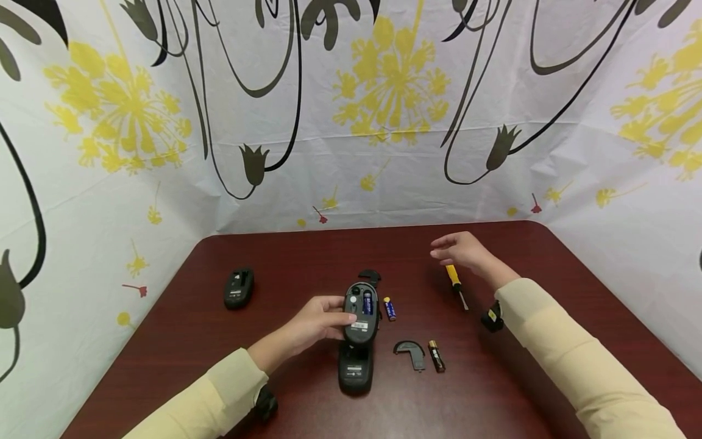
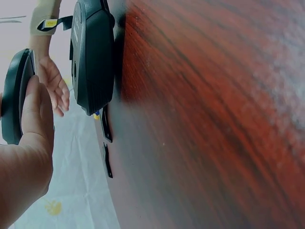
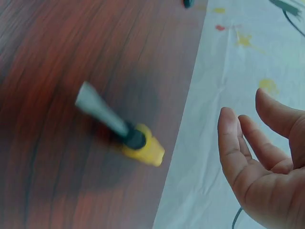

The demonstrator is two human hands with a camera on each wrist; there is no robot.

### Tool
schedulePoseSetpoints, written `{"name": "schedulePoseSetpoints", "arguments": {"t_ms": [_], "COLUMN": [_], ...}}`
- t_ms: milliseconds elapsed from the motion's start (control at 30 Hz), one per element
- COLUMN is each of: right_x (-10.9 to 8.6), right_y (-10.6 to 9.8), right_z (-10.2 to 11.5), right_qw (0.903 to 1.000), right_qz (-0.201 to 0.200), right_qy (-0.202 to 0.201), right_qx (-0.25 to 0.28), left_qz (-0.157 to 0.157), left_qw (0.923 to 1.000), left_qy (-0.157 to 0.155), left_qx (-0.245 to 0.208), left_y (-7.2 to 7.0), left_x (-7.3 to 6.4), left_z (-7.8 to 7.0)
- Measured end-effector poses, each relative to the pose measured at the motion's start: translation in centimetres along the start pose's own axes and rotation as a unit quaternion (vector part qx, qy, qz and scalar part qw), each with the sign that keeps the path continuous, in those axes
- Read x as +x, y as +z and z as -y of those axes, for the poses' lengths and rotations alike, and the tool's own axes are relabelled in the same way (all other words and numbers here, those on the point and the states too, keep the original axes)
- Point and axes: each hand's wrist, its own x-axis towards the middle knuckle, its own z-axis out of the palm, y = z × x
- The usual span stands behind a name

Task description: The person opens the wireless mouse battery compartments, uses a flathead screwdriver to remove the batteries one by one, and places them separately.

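My left hand (image 1: 318, 318) grips a dark computer mouse (image 1: 360, 329), its underside turned up. One blue battery (image 1: 367, 302) sits in the mouse's uncovered slot. In the left wrist view the same mouse (image 2: 18, 98) appears edge-on between thumb and fingers. Just below it, another dark mouse (image 1: 355, 371) rests on the table. My right hand (image 1: 463, 250) hovers at the back right with loosely bent fingers and holds nothing. Close under it is a yellow-handled screwdriver (image 1: 453, 277) with a flat metal blade, blurred in the right wrist view.
A third mouse (image 1: 238, 288) lies at the left of the brown table (image 1: 285, 268). Right of the held mouse are a loose blue battery (image 1: 389, 308), a hook-shaped grey cover (image 1: 418, 356) and a black-and-gold battery (image 1: 436, 356). Another dark cover (image 1: 370, 276) lies behind it.
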Motion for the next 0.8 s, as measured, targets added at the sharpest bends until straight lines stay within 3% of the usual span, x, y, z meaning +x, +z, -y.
{"name": "schedulePoseSetpoints", "arguments": {"t_ms": [233, 800], "right_x": [-0.4, 1.0], "right_y": [-1.8, -1.9], "right_z": [-2.3, -5.4], "right_qw": [0.9991, 0.9966], "right_qz": [-0.032, -0.054], "right_qy": [0.028, 0.062], "right_qx": [0.003, 0.011], "left_qz": [0.002, 0.0], "left_qw": [1.0, 1.0], "left_qy": [0.003, -0.001], "left_qx": [0.003, -0.001], "left_y": [0.0, -0.1], "left_x": [0.0, 0.0], "left_z": [-0.1, 0.1]}}
